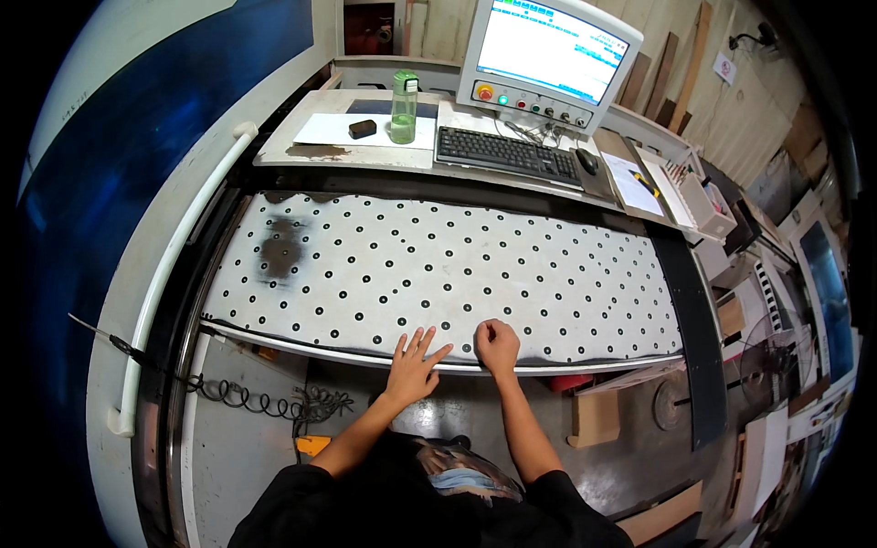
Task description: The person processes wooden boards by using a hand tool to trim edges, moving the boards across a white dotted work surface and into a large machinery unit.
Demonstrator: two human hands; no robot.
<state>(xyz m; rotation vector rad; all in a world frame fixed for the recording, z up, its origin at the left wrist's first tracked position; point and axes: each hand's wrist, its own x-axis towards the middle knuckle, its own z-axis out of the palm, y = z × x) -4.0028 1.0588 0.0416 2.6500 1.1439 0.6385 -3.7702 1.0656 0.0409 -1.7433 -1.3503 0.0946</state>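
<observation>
In front of me lies a long white panel [429, 265] dotted with rows of small black round spots. My left hand [416, 367] rests near its front edge with the fingers spread and nothing in them. A little to the right, my right hand [497, 346] is closed over the same edge, its fingers curled together. Whatever those fingers may hold is hidden. A dark smudge [281, 250] marks the panel's left part.
Behind the panel, a ledge carries a black keyboard [507, 153], a mouse [586, 162], a green bottle [403, 108] and a small dark block [363, 129]. Above stands a control screen [553, 46] with buttons. A white rail [174, 283] and coiled cable [242, 393] are at left.
</observation>
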